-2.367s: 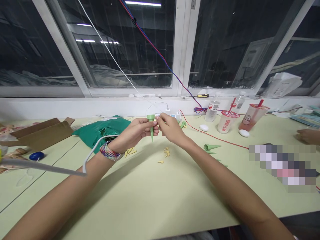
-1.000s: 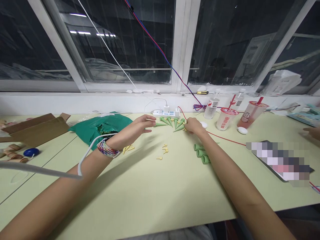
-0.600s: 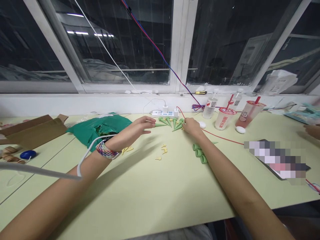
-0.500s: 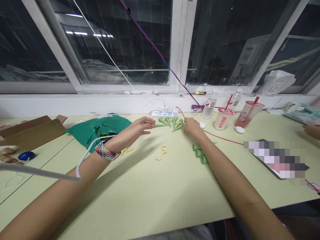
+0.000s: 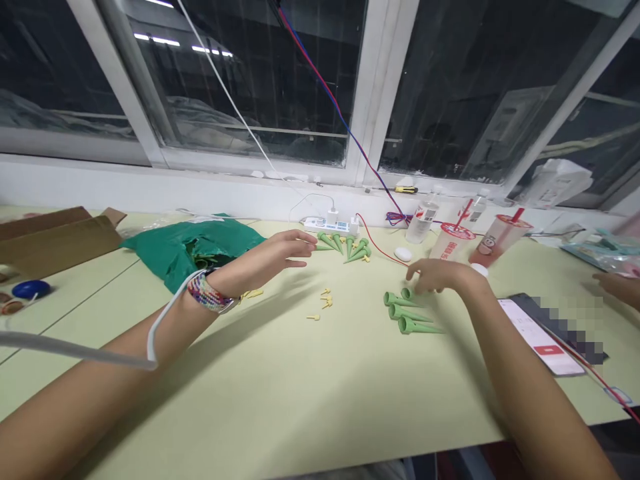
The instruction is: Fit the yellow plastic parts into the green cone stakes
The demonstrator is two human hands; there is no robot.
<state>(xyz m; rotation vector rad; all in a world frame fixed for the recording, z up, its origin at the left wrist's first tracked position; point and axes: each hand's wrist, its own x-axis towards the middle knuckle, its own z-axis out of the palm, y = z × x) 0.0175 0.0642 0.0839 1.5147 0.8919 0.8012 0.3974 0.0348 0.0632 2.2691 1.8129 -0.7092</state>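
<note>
My left hand [image 5: 283,251] hovers open above the table, fingers stretched toward a fan of green cones [image 5: 345,243] by the power strip [image 5: 333,227]. It holds nothing. A bead bracelet [image 5: 210,297] and a white cable [image 5: 150,333] sit at that wrist. My right hand [image 5: 437,275] lies palm down over the far end of a row of green cones [image 5: 407,313]. Its fingers are loosely spread and rest on the topmost cone [image 5: 406,293]. Several small yellow pieces [image 5: 325,303] lie between my hands.
A green bag [image 5: 195,247] and a cardboard box [image 5: 55,233] lie at the left, with a blue lid [image 5: 30,289] nearby. Two drink cups [image 5: 450,243] and a bottle [image 5: 423,220] stand behind. A phone [image 5: 540,327] and another person's hand [image 5: 617,287] are at the right.
My left hand set down the cone it held and stays open near the fan. My right hand moved from the fan rightward and toward me onto the row of cones.
</note>
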